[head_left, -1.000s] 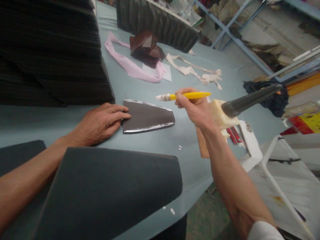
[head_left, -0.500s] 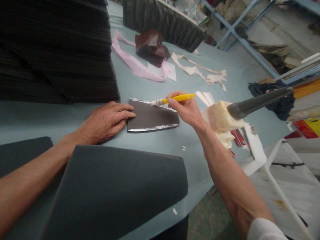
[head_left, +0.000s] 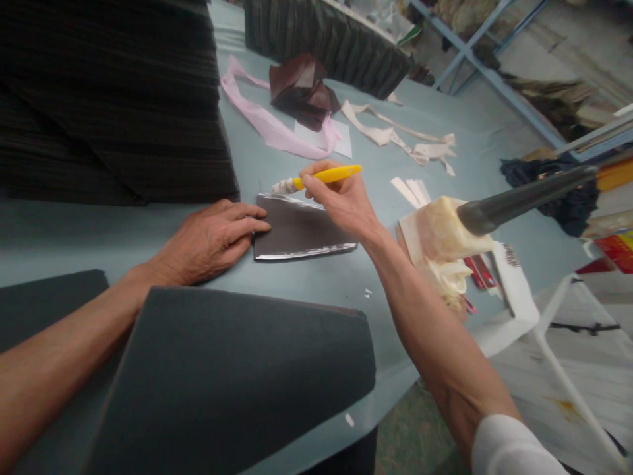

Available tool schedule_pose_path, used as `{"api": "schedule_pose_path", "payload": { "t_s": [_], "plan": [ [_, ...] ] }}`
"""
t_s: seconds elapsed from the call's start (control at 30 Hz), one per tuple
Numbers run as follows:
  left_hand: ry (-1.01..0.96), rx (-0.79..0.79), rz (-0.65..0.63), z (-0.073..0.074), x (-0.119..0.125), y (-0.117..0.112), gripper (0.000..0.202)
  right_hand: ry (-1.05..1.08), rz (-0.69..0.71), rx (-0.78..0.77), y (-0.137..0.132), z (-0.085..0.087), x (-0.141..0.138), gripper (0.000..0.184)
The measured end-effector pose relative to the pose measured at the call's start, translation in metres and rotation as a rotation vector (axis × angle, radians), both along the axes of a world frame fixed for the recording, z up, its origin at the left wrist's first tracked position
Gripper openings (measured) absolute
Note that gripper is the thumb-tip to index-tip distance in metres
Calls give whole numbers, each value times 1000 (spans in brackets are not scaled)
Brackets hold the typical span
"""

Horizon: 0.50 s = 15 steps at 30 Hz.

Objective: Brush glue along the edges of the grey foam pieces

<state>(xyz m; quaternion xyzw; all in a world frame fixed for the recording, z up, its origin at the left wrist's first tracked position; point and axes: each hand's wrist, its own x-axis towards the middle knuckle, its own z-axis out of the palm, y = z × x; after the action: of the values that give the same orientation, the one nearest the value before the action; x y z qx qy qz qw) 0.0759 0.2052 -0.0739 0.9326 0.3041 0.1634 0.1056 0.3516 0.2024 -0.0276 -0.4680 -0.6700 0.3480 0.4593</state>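
Note:
A dark brown leather piece point(head_left: 297, 231) with shiny wet edges lies flat on the pale blue table point(head_left: 306, 290). My left hand point(head_left: 210, 237) lies flat with its fingertips pressing the piece's left end. My right hand point(head_left: 341, 198) is closed on a yellow-handled brush point(head_left: 321, 177). The brush's whitish tip touches the piece's far edge near its left end.
Tall stacks of dark cut pieces point(head_left: 109, 99) stand at the back left. A grey stack point(head_left: 232, 376) lies in front. A cream block with a dark handle point(head_left: 445, 231) sits at right. Pink strip point(head_left: 267, 125), brown scraps point(head_left: 301, 89) and beige strips point(head_left: 395, 135) lie behind.
My right hand has moved left with the brush, from hovering right of the piece down to its far edge and along it leftward. My left hand has stayed put.

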Motion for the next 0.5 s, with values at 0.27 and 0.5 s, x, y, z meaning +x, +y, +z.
{"api": "schedule_pose_path", "payload": {
  "t_s": [0.27, 0.5],
  "plan": [
    [-45, 40, -16, -6, 0, 2, 49, -19, -38, 9, -5, -6, 17, 56],
    [-49, 67, -30, -7, -1, 3, 46, 6, -93, 4, -17, 7, 31, 53]
  ]
}}
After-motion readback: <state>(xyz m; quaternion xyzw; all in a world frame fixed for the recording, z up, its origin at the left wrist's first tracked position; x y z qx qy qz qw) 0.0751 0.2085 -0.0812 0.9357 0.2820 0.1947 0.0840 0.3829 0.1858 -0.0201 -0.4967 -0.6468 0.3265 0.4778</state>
